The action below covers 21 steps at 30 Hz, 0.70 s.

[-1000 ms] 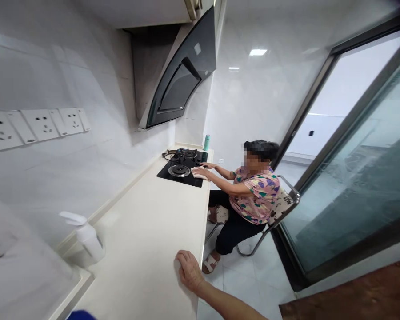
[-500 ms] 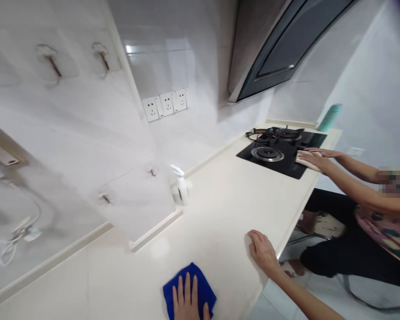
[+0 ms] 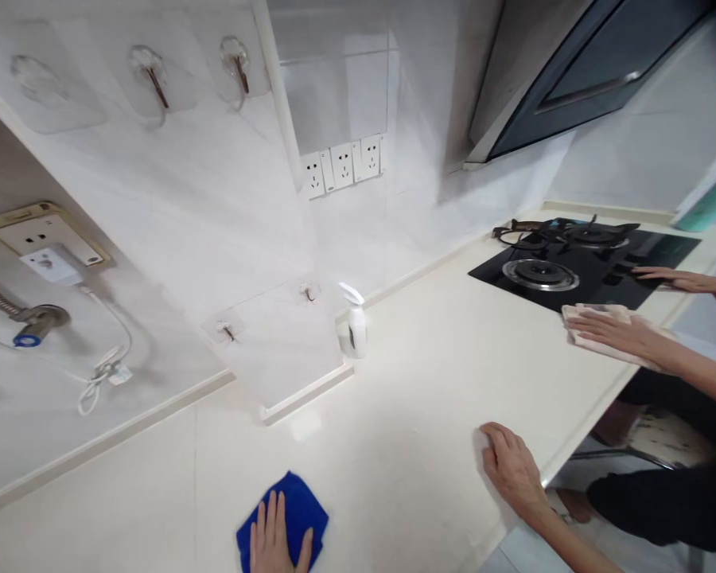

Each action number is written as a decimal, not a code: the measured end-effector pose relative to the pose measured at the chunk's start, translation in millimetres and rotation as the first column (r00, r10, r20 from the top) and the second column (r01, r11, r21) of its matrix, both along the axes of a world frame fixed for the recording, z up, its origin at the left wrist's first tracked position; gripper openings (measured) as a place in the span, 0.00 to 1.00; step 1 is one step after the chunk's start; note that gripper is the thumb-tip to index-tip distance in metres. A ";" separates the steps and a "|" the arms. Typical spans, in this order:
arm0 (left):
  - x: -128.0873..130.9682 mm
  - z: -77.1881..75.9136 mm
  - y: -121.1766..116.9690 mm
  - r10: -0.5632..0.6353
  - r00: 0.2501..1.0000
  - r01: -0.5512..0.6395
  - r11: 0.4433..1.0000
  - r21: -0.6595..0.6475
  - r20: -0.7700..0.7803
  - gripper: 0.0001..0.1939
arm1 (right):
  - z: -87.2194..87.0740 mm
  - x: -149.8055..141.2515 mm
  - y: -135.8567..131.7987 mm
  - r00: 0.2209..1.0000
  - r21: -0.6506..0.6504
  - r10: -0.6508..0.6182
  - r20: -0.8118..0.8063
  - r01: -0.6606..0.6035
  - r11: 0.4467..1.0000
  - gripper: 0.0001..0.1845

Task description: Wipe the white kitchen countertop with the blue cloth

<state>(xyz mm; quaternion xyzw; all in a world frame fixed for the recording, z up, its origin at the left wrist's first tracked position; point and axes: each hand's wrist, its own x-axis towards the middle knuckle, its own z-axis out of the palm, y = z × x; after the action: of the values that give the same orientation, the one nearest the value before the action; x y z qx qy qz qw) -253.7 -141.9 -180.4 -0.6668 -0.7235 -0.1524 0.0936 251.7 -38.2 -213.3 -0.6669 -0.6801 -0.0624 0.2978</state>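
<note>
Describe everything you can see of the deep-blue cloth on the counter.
The plain deep-blue fabric cloth lies flat on the glossy cream countertop, one corner pointing away from the person. It looks soft and thin, with an angular outline. The person's left grip, a bare hand, rests palm down on it, hiding part. The cloth's near edge is out of frame.

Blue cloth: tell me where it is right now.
In the head view, the blue cloth is at the bottom, left of centre, on the pale countertop under the left hand, nearer the camera than the white spray bottle.
</note>
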 end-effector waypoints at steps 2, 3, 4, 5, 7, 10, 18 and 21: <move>-9.7 7.3 18.1 0.060 0.998 -0.060 0.998 0.007 -0.014 0.37 | -3.5 2.2 0.0 1.000 0.002 0.008 -0.008 -0.008 1.000 0.17; -14.1 10.9 27.3 0.084 0.996 -0.084 0.996 0.007 -0.015 0.35 | -5.1 3.4 0.0 1.000 -0.002 0.016 -0.012 -0.016 1.000 0.17; -18.7 14.3 36.4 0.101 0.995 -0.101 0.995 0.004 -0.011 0.34 | -6.6 4.6 0.1 1.000 -0.006 0.024 -0.015 -0.024 1.000 0.17; -23.7 17.3 45.3 0.114 0.994 -0.114 0.994 -0.002 -0.002 0.32 | -7.7 5.8 0.2 0.999 -0.008 0.030 -0.017 -0.030 1.000 0.17; -35.4 21.9 62.3 0.136 0.990 -0.136 0.991 -0.015 0.026 0.31 | -9.4 7.6 0.4 0.999 -0.001 0.035 -0.022 -0.035 0.999 0.17; -55.8 26.0 84.6 0.168 0.984 -0.166 0.985 -0.033 0.062 0.30 | -10.5 9.4 0.3 0.999 0.005 0.038 -0.031 -0.038 0.999 0.17; -101.9 43.3 138.8 0.151 0.986 -0.142 0.982 -0.126 0.069 0.29 | -15.6 17.5 -2.9 0.997 -0.058 0.028 -0.077 -0.032 0.998 0.20; -116.4 46.5 162.2 0.150 0.984 -0.136 0.980 -0.146 0.091 0.29 | -24.9 26.9 -1.7 0.995 -0.076 0.032 -0.094 -0.039 0.996 0.21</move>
<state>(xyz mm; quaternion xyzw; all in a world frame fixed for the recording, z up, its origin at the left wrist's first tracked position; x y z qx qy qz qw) -370.1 20.3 -133.9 -0.6092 -0.7824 -0.1279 0.0206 278.7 -39.9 -238.2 -0.6680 -0.6793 0.0001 0.3040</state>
